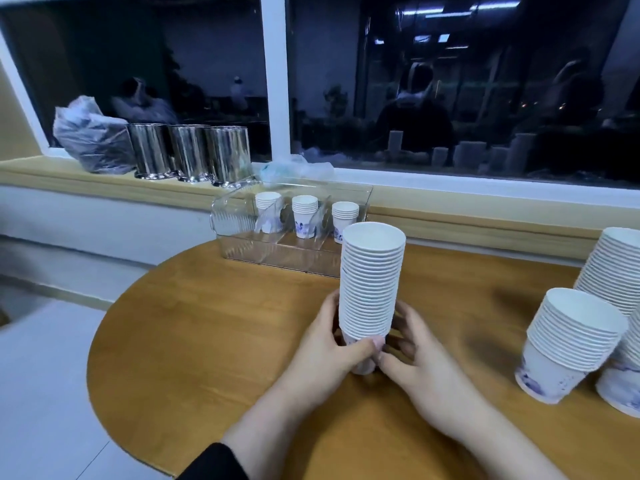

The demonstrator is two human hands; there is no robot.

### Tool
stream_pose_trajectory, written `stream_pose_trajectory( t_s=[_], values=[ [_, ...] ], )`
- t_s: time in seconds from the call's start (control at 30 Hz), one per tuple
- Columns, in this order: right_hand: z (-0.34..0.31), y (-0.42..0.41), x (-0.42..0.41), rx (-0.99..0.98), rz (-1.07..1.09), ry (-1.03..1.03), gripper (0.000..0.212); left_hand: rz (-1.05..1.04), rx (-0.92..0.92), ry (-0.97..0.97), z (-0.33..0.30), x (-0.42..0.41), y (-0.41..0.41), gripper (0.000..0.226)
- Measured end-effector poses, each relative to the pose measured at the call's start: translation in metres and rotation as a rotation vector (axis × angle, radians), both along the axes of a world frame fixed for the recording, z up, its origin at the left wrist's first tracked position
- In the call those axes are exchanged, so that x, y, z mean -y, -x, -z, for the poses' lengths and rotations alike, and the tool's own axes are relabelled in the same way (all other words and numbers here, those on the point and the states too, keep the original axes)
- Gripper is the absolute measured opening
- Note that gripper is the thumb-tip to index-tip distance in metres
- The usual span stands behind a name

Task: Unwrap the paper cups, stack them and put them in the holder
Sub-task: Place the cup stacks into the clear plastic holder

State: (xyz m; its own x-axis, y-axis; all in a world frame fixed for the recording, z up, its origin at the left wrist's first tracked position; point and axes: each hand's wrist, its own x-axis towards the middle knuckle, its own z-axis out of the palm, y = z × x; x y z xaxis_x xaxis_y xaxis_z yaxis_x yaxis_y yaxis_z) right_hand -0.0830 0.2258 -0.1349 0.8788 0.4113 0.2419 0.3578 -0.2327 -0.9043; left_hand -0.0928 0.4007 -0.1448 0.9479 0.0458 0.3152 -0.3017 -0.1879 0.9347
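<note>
While my left hand (pixel 330 337) and right hand (pixel 414 355) each curl a grip round the base of the tall cup stack (pixel 372 282) upright on the desk (pixel 207 327), the clear holder (pixel 277 251) stands just behind it, three short stacks inside; more cup stacks (pixel 571 344) crowd the desk's right, steel canisters (pixel 190 152) line the sill.

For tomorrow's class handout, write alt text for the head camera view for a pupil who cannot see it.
Both hands, left hand and right hand, grip the base of a tall stack of paper cups standing upright on a round wooden table. Behind it, a clear holder has three short stacks in separate compartments; more stacks stand at the right.
</note>
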Motion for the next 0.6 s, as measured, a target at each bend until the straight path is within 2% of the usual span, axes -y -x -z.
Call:
stream_pose_trajectory(
  t_s=[0.13,0.23,0.33,0.47,0.6],
  values=[
    [-0.001,-0.016,-0.023,-0.061,-0.065,-0.092,0.070,-0.034,0.010,0.005,0.000,-0.027,-0.021,0.066],
    [-0.012,-0.034,-0.037,-0.063,-0.026,-0.148,0.074,-0.049,0.018,0.018,0.000,-0.036,-0.032,0.070],
    [-0.024,-0.046,-0.053,0.003,0.092,-0.051,0.082,-0.022,0.032,0.005,0.004,-0.037,-0.039,0.068],
    [-0.034,-0.052,-0.074,0.113,0.244,0.069,0.073,-0.004,0.057,0.035,0.008,-0.036,-0.045,0.072],
    [-0.057,-0.057,-0.082,0.159,0.293,0.078,0.072,0.002,0.088,0.036,0.006,-0.050,-0.051,0.086]
  ],
)
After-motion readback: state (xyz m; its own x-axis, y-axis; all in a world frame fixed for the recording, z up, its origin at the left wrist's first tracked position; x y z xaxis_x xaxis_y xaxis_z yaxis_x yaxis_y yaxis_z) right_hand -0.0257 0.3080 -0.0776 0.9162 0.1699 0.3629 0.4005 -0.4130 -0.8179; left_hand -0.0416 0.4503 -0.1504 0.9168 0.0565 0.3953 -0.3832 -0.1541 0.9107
